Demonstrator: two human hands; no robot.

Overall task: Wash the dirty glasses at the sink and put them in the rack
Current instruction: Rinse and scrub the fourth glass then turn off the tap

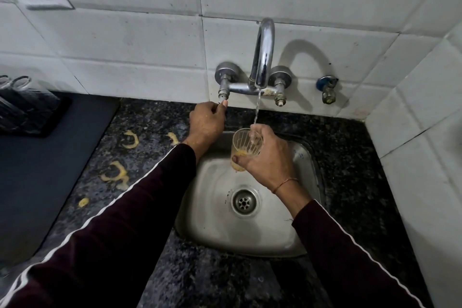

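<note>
Water [257,110] falls in a thin stream from the spout [262,55] straight into the mouth of the glass [246,144], and that line-up is what the coming move depends on. The right hand [268,157] wraps the glass from its right side, fingers curled round the ribbed wall, holding it over the sink [220,210] with its long axis tipped a little, rim up and toward the wall. Yellowish residue sits in the bottom. The left hand [206,122] pinches the left tap valve [223,96], just left of the stream. The rack [27,110], well off to the left on a dark mat [50,157], already holds clear glasses; I judge rinsing is under way.
</note>
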